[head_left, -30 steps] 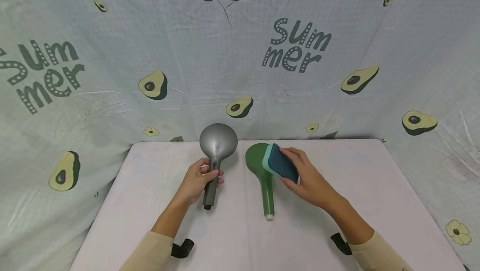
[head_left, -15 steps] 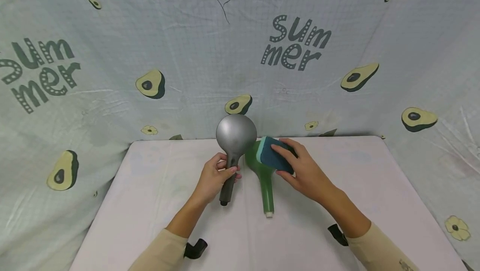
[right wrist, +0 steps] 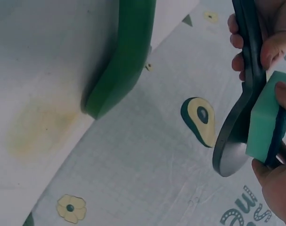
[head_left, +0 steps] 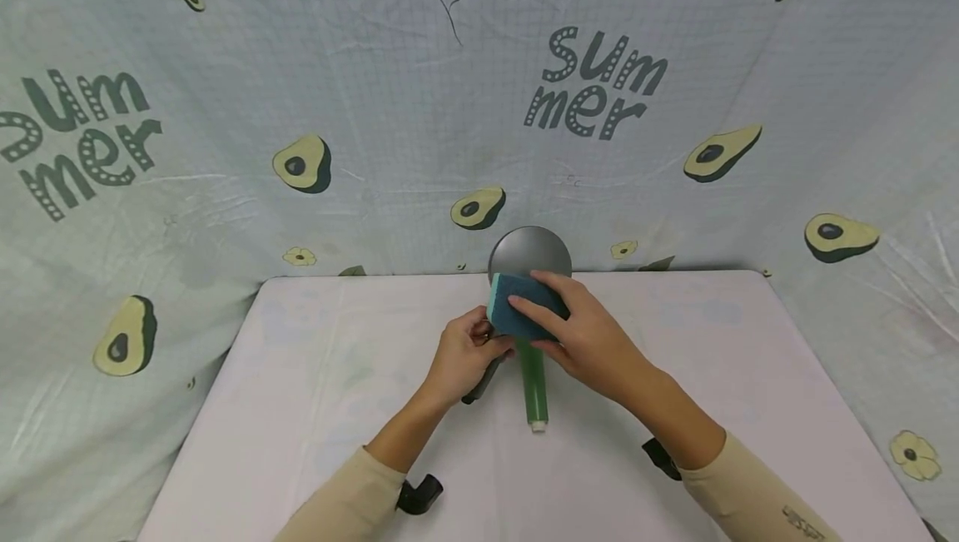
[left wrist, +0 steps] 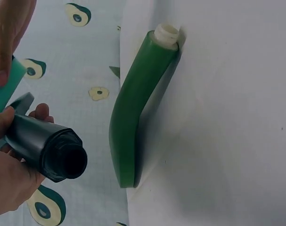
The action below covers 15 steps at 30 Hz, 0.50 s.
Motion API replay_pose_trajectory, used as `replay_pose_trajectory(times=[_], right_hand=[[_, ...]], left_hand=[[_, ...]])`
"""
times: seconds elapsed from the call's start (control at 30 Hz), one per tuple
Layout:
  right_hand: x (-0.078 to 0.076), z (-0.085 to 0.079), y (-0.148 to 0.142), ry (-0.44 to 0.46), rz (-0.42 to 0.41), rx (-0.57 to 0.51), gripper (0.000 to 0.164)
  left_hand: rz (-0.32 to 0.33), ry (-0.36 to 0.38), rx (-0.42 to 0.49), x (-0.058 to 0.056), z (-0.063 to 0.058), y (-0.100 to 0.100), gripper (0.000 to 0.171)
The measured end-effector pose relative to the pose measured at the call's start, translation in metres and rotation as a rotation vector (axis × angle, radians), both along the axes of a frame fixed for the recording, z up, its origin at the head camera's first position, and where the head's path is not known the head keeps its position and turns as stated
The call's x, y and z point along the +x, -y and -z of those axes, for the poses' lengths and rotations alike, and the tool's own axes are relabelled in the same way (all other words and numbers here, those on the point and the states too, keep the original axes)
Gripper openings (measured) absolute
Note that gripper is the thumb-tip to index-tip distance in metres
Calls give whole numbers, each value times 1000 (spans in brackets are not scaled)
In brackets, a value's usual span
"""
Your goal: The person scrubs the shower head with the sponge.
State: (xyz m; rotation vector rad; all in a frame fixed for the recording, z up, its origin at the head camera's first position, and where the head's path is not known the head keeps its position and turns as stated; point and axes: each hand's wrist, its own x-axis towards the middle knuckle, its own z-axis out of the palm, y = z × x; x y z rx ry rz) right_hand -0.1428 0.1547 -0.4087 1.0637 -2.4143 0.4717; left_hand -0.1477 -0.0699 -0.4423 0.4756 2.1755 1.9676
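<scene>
My left hand (head_left: 464,359) grips the handle of a grey shower head (head_left: 530,249), which is raised off the table and tilted. Its round head shows behind the sponge; its threaded handle end faces the camera in the left wrist view. My right hand (head_left: 599,346) pinches a two-layer sponge (head_left: 524,309), dark blue on one side and teal on the other. In the right wrist view the teal side of the sponge (right wrist: 264,123) lies against the back of the grey head. A green shower head (left wrist: 133,108) lies on the table below, mostly hidden in the head view.
The pale table (head_left: 337,375) ends at a straight back edge. Behind it hangs a grey-white cloth (head_left: 404,126) printed with avocados and lettering. Black wrist mounts (head_left: 419,494) stick out below both forearms.
My left hand has carried the grey shower head right and over the green one. My right hand has moved the sponge slightly left, and the sponge now meets the grey head.
</scene>
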Motion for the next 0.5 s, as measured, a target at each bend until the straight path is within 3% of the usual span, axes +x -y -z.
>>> replay_pose_trajectory(times=[0.2,0.5], right_hand=[[-5,-11,-3,-28,77,-46,72],[-22,-34,-20,76,283,-169,66]], left_hand=[[-5,-15,-20,3,2,-4,34],[-6,-67,-100,8,2,-4,31]])
